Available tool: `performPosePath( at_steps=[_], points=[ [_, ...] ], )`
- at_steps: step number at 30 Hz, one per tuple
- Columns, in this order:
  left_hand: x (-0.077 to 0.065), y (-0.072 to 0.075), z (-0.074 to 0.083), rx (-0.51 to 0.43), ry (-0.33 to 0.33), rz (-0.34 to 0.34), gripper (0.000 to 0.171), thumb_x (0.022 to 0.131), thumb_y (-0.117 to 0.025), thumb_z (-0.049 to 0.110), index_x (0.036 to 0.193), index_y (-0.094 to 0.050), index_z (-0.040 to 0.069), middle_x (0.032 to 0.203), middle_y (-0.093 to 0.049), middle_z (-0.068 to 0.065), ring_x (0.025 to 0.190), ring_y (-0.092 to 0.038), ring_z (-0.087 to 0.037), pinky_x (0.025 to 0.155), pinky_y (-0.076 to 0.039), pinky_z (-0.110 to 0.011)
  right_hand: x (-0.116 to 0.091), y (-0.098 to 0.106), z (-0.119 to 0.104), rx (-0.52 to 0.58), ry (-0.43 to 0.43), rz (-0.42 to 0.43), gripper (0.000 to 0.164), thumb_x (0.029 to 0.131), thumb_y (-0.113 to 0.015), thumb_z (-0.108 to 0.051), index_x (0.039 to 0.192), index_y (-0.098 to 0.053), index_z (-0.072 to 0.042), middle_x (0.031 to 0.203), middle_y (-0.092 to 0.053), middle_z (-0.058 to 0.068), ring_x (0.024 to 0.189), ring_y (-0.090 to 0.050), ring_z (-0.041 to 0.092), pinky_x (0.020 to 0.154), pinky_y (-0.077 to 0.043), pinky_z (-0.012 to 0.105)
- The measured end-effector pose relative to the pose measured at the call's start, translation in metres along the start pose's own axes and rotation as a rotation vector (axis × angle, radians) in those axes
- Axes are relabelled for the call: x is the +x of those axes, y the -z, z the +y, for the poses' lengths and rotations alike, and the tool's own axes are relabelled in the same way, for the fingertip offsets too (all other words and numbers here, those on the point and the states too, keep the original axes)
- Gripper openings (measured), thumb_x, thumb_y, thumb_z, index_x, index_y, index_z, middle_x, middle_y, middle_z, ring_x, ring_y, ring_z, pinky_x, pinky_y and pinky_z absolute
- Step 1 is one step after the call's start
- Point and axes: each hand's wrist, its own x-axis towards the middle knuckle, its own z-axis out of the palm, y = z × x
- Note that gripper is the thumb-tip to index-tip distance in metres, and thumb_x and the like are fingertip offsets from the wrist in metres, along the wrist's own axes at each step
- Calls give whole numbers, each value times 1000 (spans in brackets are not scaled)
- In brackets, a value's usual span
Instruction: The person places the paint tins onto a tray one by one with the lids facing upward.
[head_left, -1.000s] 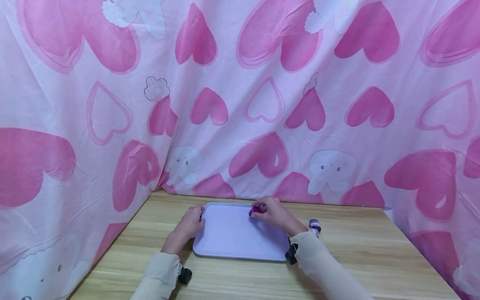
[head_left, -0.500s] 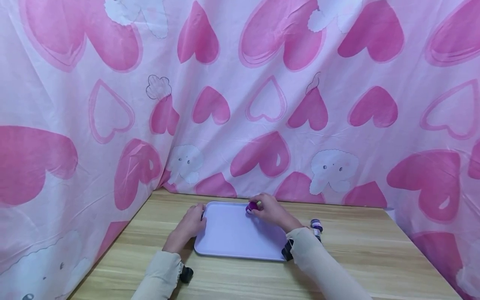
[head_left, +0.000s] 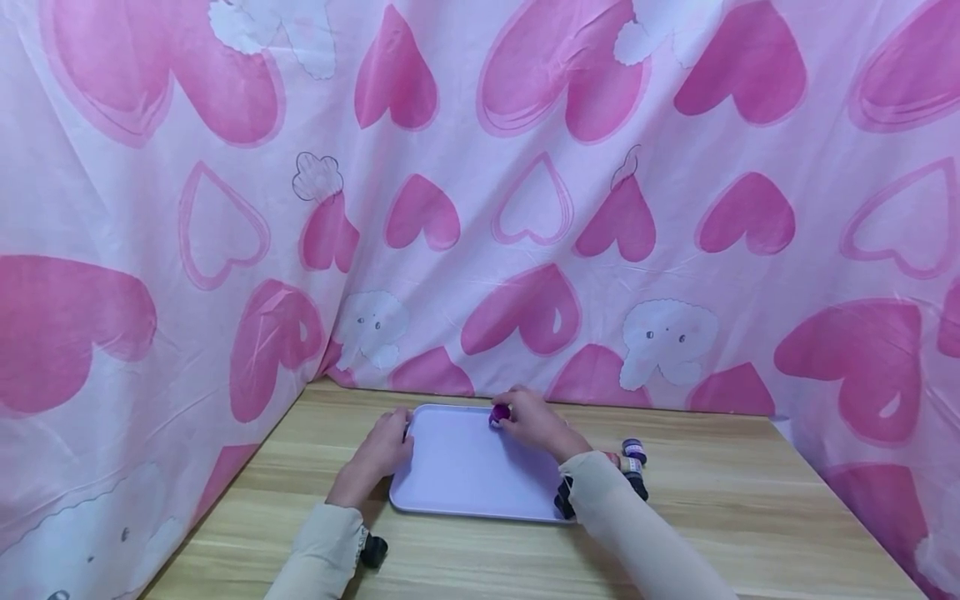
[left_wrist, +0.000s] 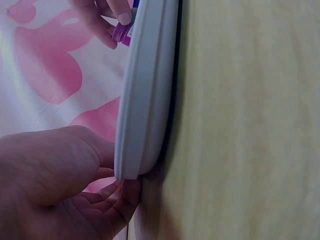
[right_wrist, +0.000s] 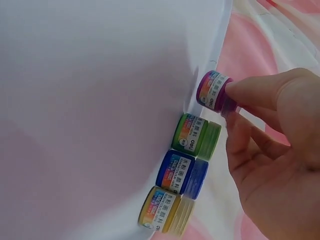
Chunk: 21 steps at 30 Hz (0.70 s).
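Observation:
My right hand (head_left: pixel 536 423) pinches a small magenta paint jar (right_wrist: pixel 213 91) by its lid, between thumb and fingers. It holds the jar over the far edge of a pale lilac tray (head_left: pixel 472 487). In the right wrist view, a green paint jar (right_wrist: pixel 192 135), a blue one (right_wrist: pixel 177 172) and a yellow one (right_wrist: pixel 162 210) stand in a row along that edge, beside the held jar. The right hand hides this row in the head view. At the tray's left side, my left hand (head_left: pixel 384 452) grips the rim, thumb above and fingers curled underneath.
To the right of the tray, several more paint jars stand close together on the wooden table (head_left: pixel 720 517), among them a dark purple jar (head_left: pixel 633 450). The right sleeve partly covers them. A pink heart-patterned cloth (head_left: pixel 517 325) hangs behind the table and along both sides.
My right hand has carried the magenta jar slightly left and toward the tray's far edge. More of the jars on the right now shows past the sleeve. The left hand keeps its grip.

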Motion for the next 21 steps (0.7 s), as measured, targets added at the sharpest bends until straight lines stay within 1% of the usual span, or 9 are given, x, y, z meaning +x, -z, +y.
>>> performPosePath(
  at_steps=[4, 6, 8, 12, 15, 21],
  points=[
    [0, 0, -2, 3, -18, 15, 37, 102, -66, 2, 136, -59, -11, 131, -66, -30, 129, -65, -43, 113, -56, -56, 2, -1, -2, -41, -42, -6, 38, 96, -79, -5, 134, -75, -4, 115, -69, 10, 103, -64, 22, 96, -65, 42],
    [0, 0, -2, 5, -29, 20, 37, 101, -66, 2, 135, -59, -12, 130, -67, -30, 128, -65, -43, 112, -57, -56, 3, -2, -1, -67, -55, -3, 38, 96, -80, -6, 134, -76, -6, 117, -70, 10, 105, -65, 22, 98, -64, 43],
    [1, 0, -1, 10, -40, 25, 37, 101, -67, 2, 134, -60, -12, 129, -67, -30, 127, -66, -43, 111, -57, -57, 3, -2, -1, -88, -64, 3, 38, 96, -80, -7, 134, -76, -7, 118, -70, 10, 107, -66, 23, 100, -64, 44],
    [1, -1, -1, 11, -39, 22, 38, 101, -68, 2, 135, -60, -12, 130, -67, -30, 128, -66, -43, 112, -57, -56, 4, -3, 0, -114, -81, 12, 38, 96, -81, -8, 133, -77, -9, 119, -70, 9, 107, -66, 23, 100, -63, 44],
    [2, -1, -2, 10, -31, 19, 39, 101, -67, 3, 136, -59, -12, 131, -67, -30, 129, -65, -42, 113, -56, -56, 5, -3, 0, -115, -95, 8, 39, 96, -80, -7, 135, -76, -10, 119, -70, 9, 107, -66, 23, 100, -63, 45],
    [1, 0, -3, 13, -33, 17, 38, 101, -67, 2, 135, -59, -12, 129, -67, -30, 127, -66, -43, 111, -57, -56, 6, -4, -1, -99, -125, -2, 46, 96, -79, -6, 141, -72, -11, 124, -71, 9, 112, -66, 24, 104, -63, 46]
  ],
)
